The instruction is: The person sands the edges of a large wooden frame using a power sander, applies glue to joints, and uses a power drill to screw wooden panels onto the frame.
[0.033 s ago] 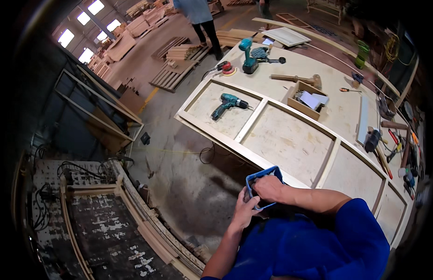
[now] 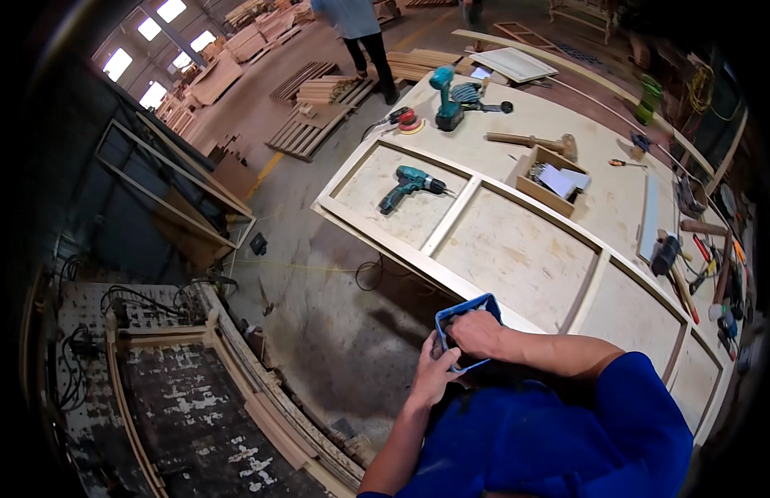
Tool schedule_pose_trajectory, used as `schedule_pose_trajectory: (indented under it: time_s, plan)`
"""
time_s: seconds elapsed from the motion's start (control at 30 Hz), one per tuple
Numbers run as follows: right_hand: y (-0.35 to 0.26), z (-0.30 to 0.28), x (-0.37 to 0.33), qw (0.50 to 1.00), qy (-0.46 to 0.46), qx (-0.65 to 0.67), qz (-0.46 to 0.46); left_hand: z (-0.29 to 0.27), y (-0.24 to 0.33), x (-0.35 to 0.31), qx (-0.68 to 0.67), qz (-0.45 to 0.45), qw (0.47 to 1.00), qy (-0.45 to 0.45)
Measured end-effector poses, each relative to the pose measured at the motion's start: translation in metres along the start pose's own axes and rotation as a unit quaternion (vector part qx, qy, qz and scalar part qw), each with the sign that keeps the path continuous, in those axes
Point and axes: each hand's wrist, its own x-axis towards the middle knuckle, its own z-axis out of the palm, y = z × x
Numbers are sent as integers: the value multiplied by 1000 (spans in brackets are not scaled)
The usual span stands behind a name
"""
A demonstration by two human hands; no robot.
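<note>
Left hand (image 2: 435, 371) grips blue box (image 2: 465, 305); right hand (image 2: 476, 334) inside (curled, seemingly).

The container (image 2: 490, 301) between the fingers (image 2: 472, 328) is bright blue; the shirt (image 2: 559, 440) below them is a deeper royal blue. Just beyond the fingers, the frame (image 2: 451, 212) is pale cream, and the panels (image 2: 518, 236) inside it are beige, mottled with tan smudges. Farther ahead, the drill (image 2: 413, 179) is teal with black, as is the upright power tool (image 2: 444, 101); the sander (image 2: 409, 121) beside that is red and black. Ahead and right of the fingers, the small crate (image 2: 544, 196) is light brown, the mallet (image 2: 526, 139) brown, the flat strip (image 2: 649, 217) pale blue. Left of them, the floor (image 2: 318, 315) is grey with darker blotches, and the low platform (image 2: 194, 407) blackish, flecked with ragged white patches.
</note>
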Motion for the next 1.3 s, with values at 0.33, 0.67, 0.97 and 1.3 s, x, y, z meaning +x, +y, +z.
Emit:
schedule_pose_trajectory:
  time_s: [0.33,0.67,0.97,1.3]
  plan:
    - [32,-25,204,994,-8,91,52,-121,129,146,14,24,1000,-10]
    - [52,-75,395,964,147,134,174,-227,297,311,118,-1,991,-69]
    - [143,-104,489,894,291,173,293,-221,361,474,186,-11,969,-160]
    - [198,-124,571,843,340,218,356,-212,384,570,235,-14,954,-186]
